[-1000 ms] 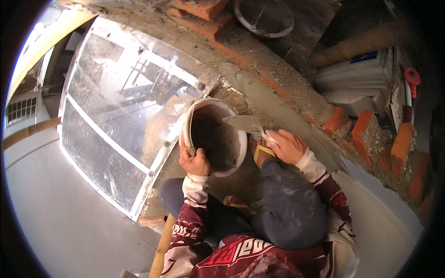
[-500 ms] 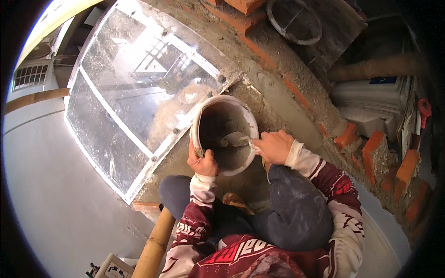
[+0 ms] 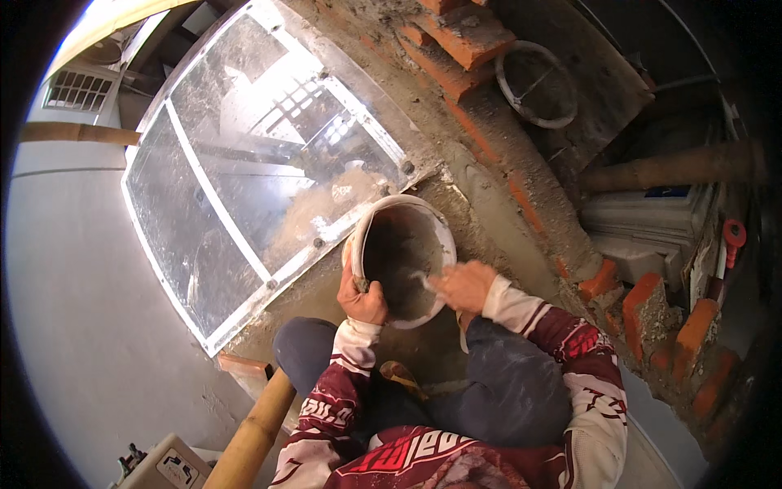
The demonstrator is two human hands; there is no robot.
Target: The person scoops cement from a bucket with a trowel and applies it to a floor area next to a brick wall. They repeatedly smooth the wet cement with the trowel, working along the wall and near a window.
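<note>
A whitish round bucket stands tilted in front of me, with grey mortar inside. My left hand is closed on its left rim, the thumb near the inside edge. At the right rim, my right hand is closed round a trowel that reaches into the bucket. Motion smears the trowel, and its blade can hardly be made out against the mortar. My bent knees lie just below the bucket.
A dusty clear panel in a white frame lies left of the bucket. Mortar-covered brickwork runs along the right, with upright broken bricks. A round ring lies on a board at the back right. A bamboo pole is at lower left.
The view has shifted, so the bucket and surroundings sit lower in it. The trowel blade, plain over the mortar before, is now blurred. My left hand keeps its hold on the rim.
</note>
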